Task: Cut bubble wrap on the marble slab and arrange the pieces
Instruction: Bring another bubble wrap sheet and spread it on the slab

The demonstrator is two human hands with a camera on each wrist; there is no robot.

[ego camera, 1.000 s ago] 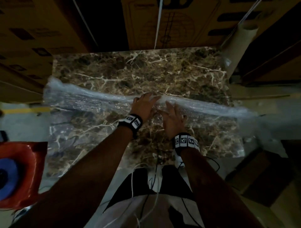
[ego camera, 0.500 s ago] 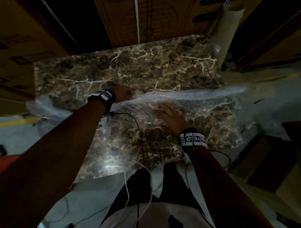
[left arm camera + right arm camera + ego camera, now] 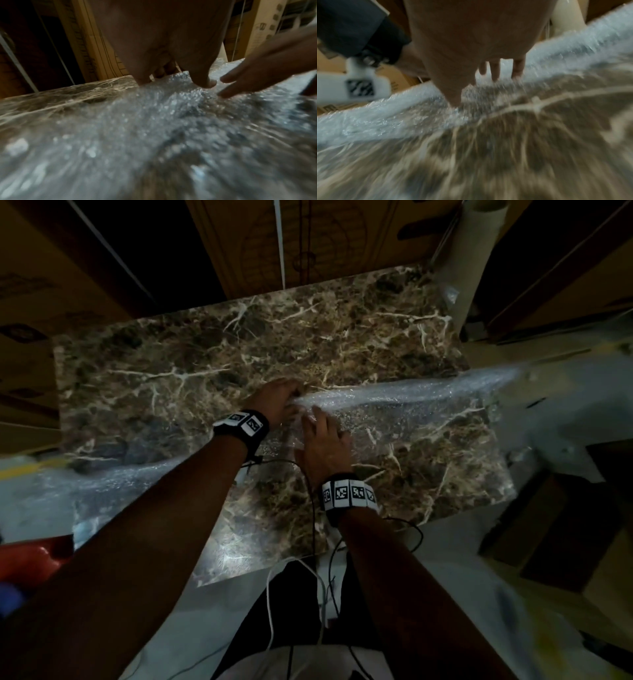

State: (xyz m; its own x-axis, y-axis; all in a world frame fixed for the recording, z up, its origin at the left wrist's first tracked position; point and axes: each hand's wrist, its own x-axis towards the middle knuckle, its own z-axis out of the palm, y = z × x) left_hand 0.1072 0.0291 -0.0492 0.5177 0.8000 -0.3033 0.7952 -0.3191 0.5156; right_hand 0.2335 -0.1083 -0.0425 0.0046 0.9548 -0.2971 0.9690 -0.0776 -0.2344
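A long clear sheet of bubble wrap lies across the brown marble slab, bunched into a ridge on the right. It hangs off both the left and right edges. My left hand sits at the ridge's left end, fingers curled over the wrap and thumb down on it. Just to its right, my right hand presses flat on the wrap with straight fingers. In the left wrist view the thumb touches the bubble wrap and my right hand reaches in. The right wrist view shows my right hand spread on the bubble wrap.
A cardboard tube leans at the slab's back right corner. Cardboard boxes stand behind the slab. A red object sits low at the left. Cables trail over the near edge. A brown box is on the floor at right.
My left hand has slid right along the ridge until it is beside my right hand. The left part of the wrap now lies nearer the front left edge.
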